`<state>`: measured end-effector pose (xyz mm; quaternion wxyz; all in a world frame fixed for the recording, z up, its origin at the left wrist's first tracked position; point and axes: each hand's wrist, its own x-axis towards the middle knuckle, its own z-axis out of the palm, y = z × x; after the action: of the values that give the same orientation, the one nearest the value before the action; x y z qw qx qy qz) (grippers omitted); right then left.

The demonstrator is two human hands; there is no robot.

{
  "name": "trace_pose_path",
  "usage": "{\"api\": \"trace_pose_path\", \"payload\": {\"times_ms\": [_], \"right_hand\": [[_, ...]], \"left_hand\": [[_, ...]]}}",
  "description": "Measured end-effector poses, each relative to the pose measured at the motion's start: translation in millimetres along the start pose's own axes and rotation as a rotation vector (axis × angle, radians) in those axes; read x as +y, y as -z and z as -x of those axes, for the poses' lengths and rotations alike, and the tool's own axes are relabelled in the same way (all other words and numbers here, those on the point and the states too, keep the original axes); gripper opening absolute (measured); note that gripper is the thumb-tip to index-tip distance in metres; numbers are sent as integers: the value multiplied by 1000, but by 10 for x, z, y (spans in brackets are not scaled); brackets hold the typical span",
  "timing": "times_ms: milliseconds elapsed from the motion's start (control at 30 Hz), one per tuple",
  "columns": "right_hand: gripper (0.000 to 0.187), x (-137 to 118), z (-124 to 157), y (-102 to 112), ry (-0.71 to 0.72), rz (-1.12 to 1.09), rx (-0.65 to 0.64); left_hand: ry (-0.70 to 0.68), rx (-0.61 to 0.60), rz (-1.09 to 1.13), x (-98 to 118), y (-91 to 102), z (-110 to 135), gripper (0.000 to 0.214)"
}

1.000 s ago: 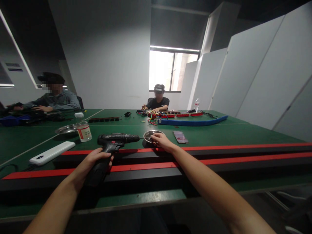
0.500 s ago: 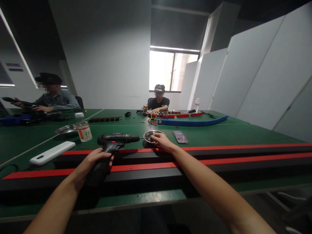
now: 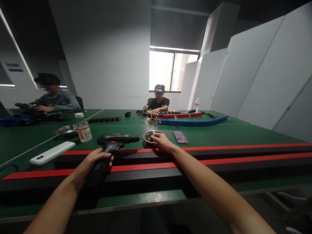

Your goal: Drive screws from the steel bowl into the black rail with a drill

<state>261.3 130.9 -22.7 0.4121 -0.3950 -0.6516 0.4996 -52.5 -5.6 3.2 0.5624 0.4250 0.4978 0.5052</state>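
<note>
1. Nearest, below both grips, the green bench point(image 3: 151, 196) shows its front edge.
2. A black bar with a red top, the near bar point(image 3: 156, 166), runs sideways just below the grips; a matching far bar point(image 3: 207, 148) lies parallel behind it.
3. The left grip point(image 3: 98, 156) wraps the handle of a black drill point(image 3: 110, 142), which points right toward the other hand.
4. The right grip point(image 3: 161, 141) is narrow, fingertips pinched at the tip of the bit point(image 3: 144, 138); whether they also hold something small cannot be told.
5. Left of the left grip lies a white device point(image 3: 52, 153).
6. A metal bowl point(image 3: 144, 134) sits just behind the right grip, partly hidden by it.
7. Beyond the left grip, leftward, stands a bottle point(image 3: 84, 132), with a metal dish point(image 3: 63, 130) beside it.
8. Well beyond the right grip lie tangled wires point(image 3: 153, 120) and a blue strip point(image 3: 192, 122).
9. Farthest, two co-workers sit across the bench.
</note>
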Motion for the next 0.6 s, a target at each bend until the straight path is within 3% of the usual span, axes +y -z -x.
{"api": "trace_pose_path", "payload": {"times_ms": [100, 600], "right_hand": [[30, -29, 17, -13, -23, 1, 12], [31, -85, 60, -25, -79, 18, -5]], "left_hand": [[34, -66, 17, -9, 20, -10, 26], [28, -61, 13, 30, -6, 22, 29]]}}
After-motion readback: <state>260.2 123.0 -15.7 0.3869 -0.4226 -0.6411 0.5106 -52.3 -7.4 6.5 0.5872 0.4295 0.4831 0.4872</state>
